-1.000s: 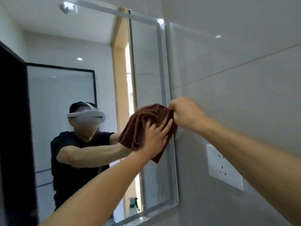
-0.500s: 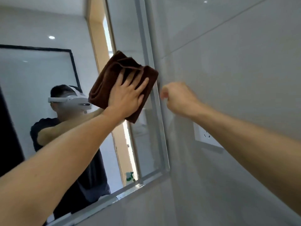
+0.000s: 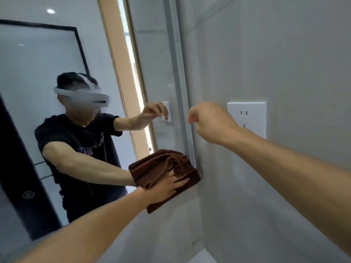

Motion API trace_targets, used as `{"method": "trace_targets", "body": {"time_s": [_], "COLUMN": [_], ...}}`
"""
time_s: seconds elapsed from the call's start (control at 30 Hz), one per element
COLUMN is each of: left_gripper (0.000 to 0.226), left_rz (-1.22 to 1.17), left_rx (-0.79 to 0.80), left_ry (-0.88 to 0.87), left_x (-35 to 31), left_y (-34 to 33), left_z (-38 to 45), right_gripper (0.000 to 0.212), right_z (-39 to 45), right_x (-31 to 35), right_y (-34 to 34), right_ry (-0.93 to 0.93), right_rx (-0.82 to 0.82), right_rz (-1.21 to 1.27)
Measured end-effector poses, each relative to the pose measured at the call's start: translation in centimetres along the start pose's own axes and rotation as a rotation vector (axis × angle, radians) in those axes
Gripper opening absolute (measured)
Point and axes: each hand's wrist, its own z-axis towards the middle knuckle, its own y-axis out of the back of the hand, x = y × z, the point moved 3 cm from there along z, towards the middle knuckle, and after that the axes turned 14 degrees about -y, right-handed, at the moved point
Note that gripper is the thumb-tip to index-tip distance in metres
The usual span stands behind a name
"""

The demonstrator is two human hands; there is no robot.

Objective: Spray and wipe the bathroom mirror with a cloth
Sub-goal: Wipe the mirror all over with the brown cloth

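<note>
The bathroom mirror (image 3: 161, 54) fills the left half of the view, with a pale metal frame along its right edge. A folded brown cloth (image 3: 161, 166) lies flat against the mirror's lower right corner. My left hand (image 3: 169, 184) presses on the cloth with fingers spread over it. My right hand (image 3: 210, 122) hovers higher, just right of the frame and near the wall, fingers curled loosely with nothing in them. No spray bottle is visible.
A white wall socket (image 3: 250, 118) sits on the grey tiled wall right behind my right hand. The mirror reflects a person in a black shirt wearing a headset, a dark-framed glass panel and a wooden door frame.
My left hand has swept the cloth down the mirror's right side to the lower corner. My right hand let go of the cloth a second ago and stays near the frame.
</note>
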Motion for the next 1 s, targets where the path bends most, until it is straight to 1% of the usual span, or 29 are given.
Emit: {"method": "trace_targets", "body": {"time_s": [0.07, 0.1, 0.17, 0.23, 0.3, 0.37, 0.43, 0.5, 0.57, 0.6, 0.63, 0.67, 0.7, 0.73, 0.77, 0.8, 0.87, 0.9, 0.97, 1.0], "left_gripper": [0.058, 0.058, 0.059, 0.06, 0.061, 0.06, 0.056, 0.051, 0.051, 0.056, 0.061, 0.061, 0.058, 0.056, 0.056, 0.056, 0.058, 0.059, 0.062, 0.062], "left_rz": [-0.016, 0.02, 0.091, 0.12, 0.155, 0.197, 0.21, 0.101, 0.017, 0.002, -0.025, -0.046, -0.052, -0.055, -0.041, -0.009, 0.098, 0.143, 0.184, 0.205], "left_rx": [-0.129, -0.196, -0.292, -0.317, -0.284, -0.298, -0.267, -0.214, -0.027, 0.047, 0.073, 0.062, 0.017, -0.039, -0.128, -0.202, -0.335, -0.361, -0.311, -0.294], "left_ry": [-0.022, 0.025, 0.205, 0.409, 0.557, 0.619, 0.568, 0.395, 0.26, 0.221, 0.195, 0.168, 0.149, 0.132, 0.137, 0.184, 0.36, 0.455, 0.659, 0.737], "left_x": [3.9, 6.7, 12.9, 17.4, 18.1, 15.3, 10.1, 3.8, -1.2, -2.5, -2.8, -2.5, -1.6, -0.1, 2.1, 4.9, 11.1, 14.1, 18.1, 18.7], "left_y": [2.0, 3.7, 7.4, 11.0, 12.7, 11.9, 8.7, 4.1, 0.7, -0.1, -0.6, -0.6, -0.2, 0.7, 2.0, 3.8, 8.1, 10.3, 13.6, 14.3], "left_z": [-0.6, -0.5, -0.4, -0.8, -1.3, -0.9, 0.1, 0.6, -0.1, -0.8, -1.6, -2.7, -3.7, -4.6, -5.3, -6.1, -7.6, -8.4, -9.9, -10.3], "right_gripper": [0.038, 0.037, 0.035, 0.036, 0.035, 0.034, 0.033, 0.033, 0.033, 0.033, 0.034, 0.034, 0.033, 0.032, 0.031, 0.028, 0.025, 0.023, 0.02, 0.02], "right_z": [0.0, 0.1, 0.6, 0.8, 0.7, 0.2, -0.6, -1.4, -2.1, -2.2, -2.3, -2.2, -2.1, -1.9, -1.7, -1.4, -0.8, -0.6, -0.4, -0.4], "right_x": [-0.3, -0.3, 0.0, 0.4, 0.6, 0.8, 0.8, 0.6, 0.1, -0.1, -0.3, -0.4, -0.3, -0.3, -0.2, -0.1, 0.4, 0.8, 1.6, 1.9], "right_y": [-0.6, -0.8, -1.2, -1.8, -2.5, -3.3, -4.1, -5.2, -6.2, -6.5, -6.5, -6.5, -6.3, -6.1, -5.7, -5.4, -4.9, -4.9, -5.1, -5.4], "right_ry": [-0.007, -0.003, 0.015, 0.004, -0.025, -0.029, -0.02, -0.034, -0.045, -0.047, -0.056, -0.07, -0.089, -0.109, -0.127, -0.142, -0.165, -0.17, -0.178, -0.182], "right_rx": [0.015, 0.011, -0.01, -0.004, 0.013, 0.027, 0.039, 0.073, 0.096, 0.102, 0.103, 0.101, 0.096, 0.084, 0.062, 0.035, -0.015, -0.027, -0.016, -0.008], "right_rz": [0.014, 0.023, 0.035, 0.055, 0.071, 0.075, 0.074, 0.068, 0.056, 0.05, 0.044, 0.042, 0.045, 0.046, 0.047, 0.047, 0.045, 0.045, 0.057, 0.073]}}
